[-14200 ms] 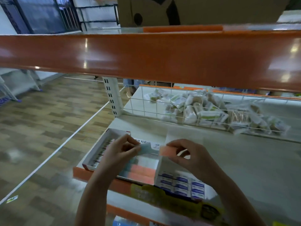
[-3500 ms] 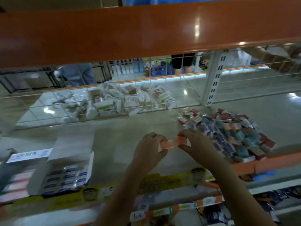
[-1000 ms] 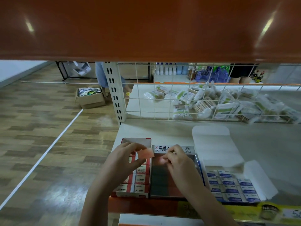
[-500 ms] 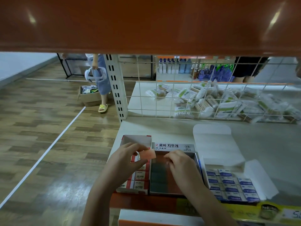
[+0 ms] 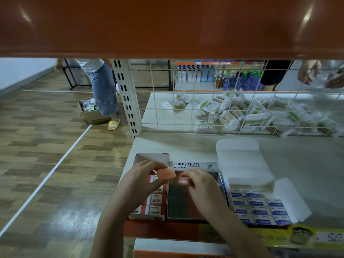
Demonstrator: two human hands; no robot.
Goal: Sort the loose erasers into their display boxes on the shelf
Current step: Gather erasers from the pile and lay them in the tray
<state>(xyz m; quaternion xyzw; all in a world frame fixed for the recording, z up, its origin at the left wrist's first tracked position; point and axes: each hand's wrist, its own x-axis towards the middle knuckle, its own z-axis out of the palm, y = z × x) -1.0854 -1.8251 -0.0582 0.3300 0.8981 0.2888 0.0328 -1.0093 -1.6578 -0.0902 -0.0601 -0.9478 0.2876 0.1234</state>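
My left hand (image 5: 141, 183) pinches a flat orange eraser (image 5: 166, 173) over the seam between two display boxes. The left box (image 5: 154, 202) holds red-and-white 2B erasers. The middle box (image 5: 193, 164) has a Korean label and a dark inside with orange and dark erasers. My right hand (image 5: 202, 189) is curled over its far end, fingertips pinching a pale orange eraser (image 5: 183, 181) low in the box. To the right stands an open white box (image 5: 260, 207) of blue-labelled erasers with its flap (image 5: 242, 161) folded back.
An orange beam (image 5: 167, 25) hangs close overhead. A wire grid (image 5: 186, 108) backs the shelf, with cotton swab packs (image 5: 242, 116) behind it. A person in jeans (image 5: 104, 90) stands by a cardboard box (image 5: 89, 112) on the floor. Another person's hands (image 5: 309, 71) show at top right.
I carried orange erasers from the loose pile on the right to the boxes on the left. Over the last second my hands barely moved; a person walked into view at the back left.
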